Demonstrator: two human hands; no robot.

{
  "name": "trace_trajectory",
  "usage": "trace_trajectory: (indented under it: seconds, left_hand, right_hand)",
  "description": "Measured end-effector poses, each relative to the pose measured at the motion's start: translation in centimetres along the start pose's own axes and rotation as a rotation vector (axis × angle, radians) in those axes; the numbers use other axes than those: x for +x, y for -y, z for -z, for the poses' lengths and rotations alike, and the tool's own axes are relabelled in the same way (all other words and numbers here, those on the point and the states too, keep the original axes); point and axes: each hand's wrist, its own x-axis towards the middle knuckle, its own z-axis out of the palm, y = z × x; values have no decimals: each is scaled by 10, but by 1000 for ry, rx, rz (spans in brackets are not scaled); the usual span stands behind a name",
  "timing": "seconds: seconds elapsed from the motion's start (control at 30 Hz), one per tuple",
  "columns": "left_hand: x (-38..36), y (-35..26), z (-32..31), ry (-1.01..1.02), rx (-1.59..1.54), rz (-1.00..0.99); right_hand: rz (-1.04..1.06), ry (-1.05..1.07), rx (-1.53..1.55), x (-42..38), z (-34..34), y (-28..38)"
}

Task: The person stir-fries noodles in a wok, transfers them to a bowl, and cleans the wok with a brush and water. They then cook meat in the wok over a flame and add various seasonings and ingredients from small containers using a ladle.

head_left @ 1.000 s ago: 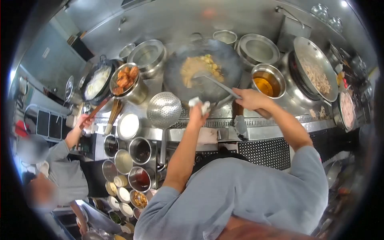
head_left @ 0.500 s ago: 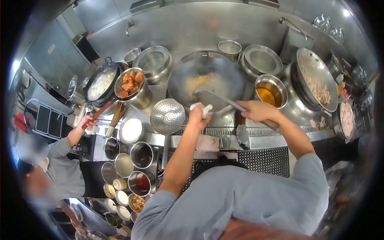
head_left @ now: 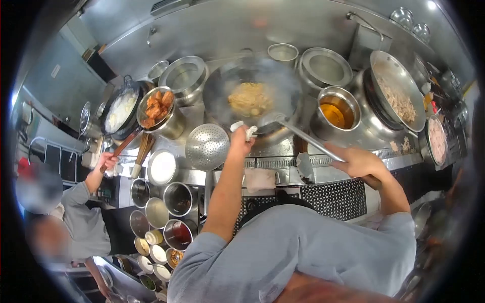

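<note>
Right hand (head_left: 359,162) has pulled back toward lower right since the earlier frame, dragging the ladle (head_left: 283,125) so its bowl now sits at the wok's near rim; food (head_left: 250,98) has gathered again in the wok's middle. Left hand (head_left: 241,141) grip is closed on the wok (head_left: 222,96) handle through a white cloth (head_left: 243,130), centre of frame. Right hand grip is wrapped around the ladle's long handle end.

Steel cooking surface (head_left: 328,159) runs across the middle of the frame, steel backsplash wall (head_left: 227,25) above it. Perforated skimmer (head_left: 207,146) lies just left of the left hand. Pot of amber oil (head_left: 337,108) just right of the wok; second wok with pale chopped food (head_left: 399,96) at upper right. Empty steel pots (head_left: 323,65) behind the wok. Left centre: bowl of orange fried pieces (head_left: 157,106) beside a dark wok with white food (head_left: 120,111). Seasoning tins (head_left: 166,202) cluster lower left below the surface edge. Another person in a grey sleeve (head_left: 81,212) at far left, their hand (head_left: 106,162) on a wooden handle. Steam blurs the wok's back rim.
</note>
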Motion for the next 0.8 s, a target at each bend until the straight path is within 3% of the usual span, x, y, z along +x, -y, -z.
trace_trajectory:
  seconds: [0.03, 0.1, 0.2, 0.27, 0.33, 0.4, 0.43, 0.47, 0.53, 0.6, 0.67, 0.73, 0.8]
  left_hand:
    - [5, -1, 1, 55, 21, 25]
    - [5, 1, 1, 66, 13, 17]
    - [-12, 19, -4, 71, -9, 8]
    - [-40, 18, -11, 69, -49, -11]
    - [-97, 9, -29, 91, -51, 50]
    - [-88, 9, -28, 90, -63, 48]
    - [-65, 11, -20, 160, -89, 32]
    - [-51, 15, -9, 233, -111, 14]
    - [-48, 38, 4, 124, -41, -99]
    - [-77, 67, 14, 7, 43, -89]
    - [-141, 62, 3, -64, 165, -43]
    - [-136, 60, -1, -50, 60, -61]
    - [-97, 61, 14, 32, -54, -53]
  right_hand:
    - [122, -10, -111, 4, -10, -15]
    - [-57, 24, -58, 35, -33, -19]
    - [-100, 6, -68, 63, -52, -9]
    - [18, -51, -78, 72, -49, -13]
    - [-13, 18, -93, 60, -11, 10]
    - [-50, 167, -14, 64, 10, 32]
    - [95, 45, -23, 90, -12, 2]
    - [-67, 172, -3, 101, -2, 25]
    - [-57, 15, 43, 132, -26, 15]
    - [18, -117, 17, 137, -38, 11]
    - [44, -150, -4, 119, -29, 20]
    - [156, -221, -24, 112, -28, 9]
    - [-79, 23, 167, 91, 1, 32]
